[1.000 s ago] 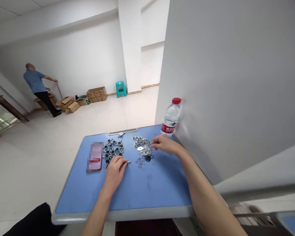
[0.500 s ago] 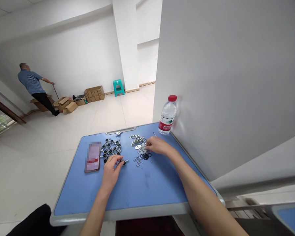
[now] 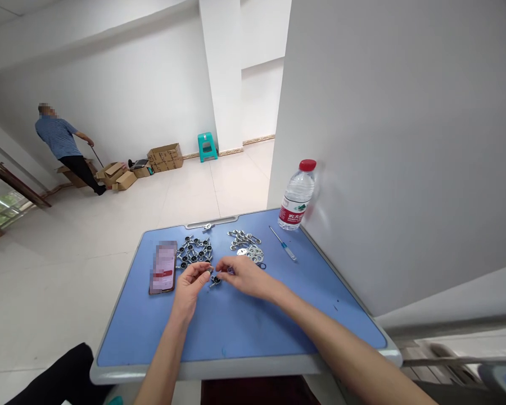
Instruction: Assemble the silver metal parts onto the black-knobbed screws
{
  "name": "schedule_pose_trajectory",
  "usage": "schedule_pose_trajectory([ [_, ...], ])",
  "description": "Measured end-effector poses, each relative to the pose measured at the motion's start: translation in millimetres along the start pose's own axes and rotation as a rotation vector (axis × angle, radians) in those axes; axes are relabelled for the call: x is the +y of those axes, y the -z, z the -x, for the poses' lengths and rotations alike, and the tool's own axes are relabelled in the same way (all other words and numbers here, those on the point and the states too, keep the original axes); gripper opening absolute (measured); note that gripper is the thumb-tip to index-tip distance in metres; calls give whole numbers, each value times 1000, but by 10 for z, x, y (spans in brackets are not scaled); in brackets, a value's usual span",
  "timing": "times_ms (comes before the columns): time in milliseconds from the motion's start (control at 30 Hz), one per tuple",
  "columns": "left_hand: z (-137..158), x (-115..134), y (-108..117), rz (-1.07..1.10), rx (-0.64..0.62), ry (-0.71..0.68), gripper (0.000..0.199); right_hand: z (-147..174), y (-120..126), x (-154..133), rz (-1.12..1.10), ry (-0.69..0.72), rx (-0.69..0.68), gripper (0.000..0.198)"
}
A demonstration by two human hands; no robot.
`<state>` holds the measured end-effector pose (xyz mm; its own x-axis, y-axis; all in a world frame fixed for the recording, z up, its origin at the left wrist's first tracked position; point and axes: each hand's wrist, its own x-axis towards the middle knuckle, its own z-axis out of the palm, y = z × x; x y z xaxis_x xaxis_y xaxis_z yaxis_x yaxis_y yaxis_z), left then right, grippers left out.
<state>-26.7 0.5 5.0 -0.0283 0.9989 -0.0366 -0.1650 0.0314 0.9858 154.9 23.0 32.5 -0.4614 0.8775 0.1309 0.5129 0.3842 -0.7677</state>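
Note:
My left hand point(image 3: 190, 281) is closed in a pinch on a small metal piece point(image 3: 210, 270), mostly hidden by the fingertips. Facing it, my right hand point(image 3: 242, 275) has its thumb and fingers drawn together; whatever is between them is too small to make out. Just below the fingertips is a metal fitting with a black round centre point(image 3: 216, 280) and a short stem. Behind the left hand lies a group of similar fittings point(image 3: 195, 250). Beyond the right hand are flat metal plates point(image 3: 255, 254) and a pile of shiny lever-like metal parts point(image 3: 243, 238).
A phone point(image 3: 163, 267) lies at the left of the blue table point(image 3: 261, 337). On the right are a screwdriver point(image 3: 283, 244) and a water bottle point(image 3: 296, 197) by the wall. One separate fitting point(image 3: 208, 227) sits at the back edge. A person point(image 3: 61, 140) stands near cardboard boxes point(image 3: 165, 157).
My right hand has moved left from the metal plates to meet my left hand, uncovering the screwdriver. The black-centred fitting at my left fingertips now sits lower, between the hands.

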Motion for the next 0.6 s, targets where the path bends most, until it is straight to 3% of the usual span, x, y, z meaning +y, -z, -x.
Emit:
schedule_pose_trajectory([
  [133,0,15,-12,105,-10,80,36,29,-174,-46,71,32,73,4],
  [367,14,54,-51,81,-21,118,39,48,-245,48,154,194,203,4],
  [600,20,68,-9,47,2,112,37,40,-317,118,564,497,232,17],
])
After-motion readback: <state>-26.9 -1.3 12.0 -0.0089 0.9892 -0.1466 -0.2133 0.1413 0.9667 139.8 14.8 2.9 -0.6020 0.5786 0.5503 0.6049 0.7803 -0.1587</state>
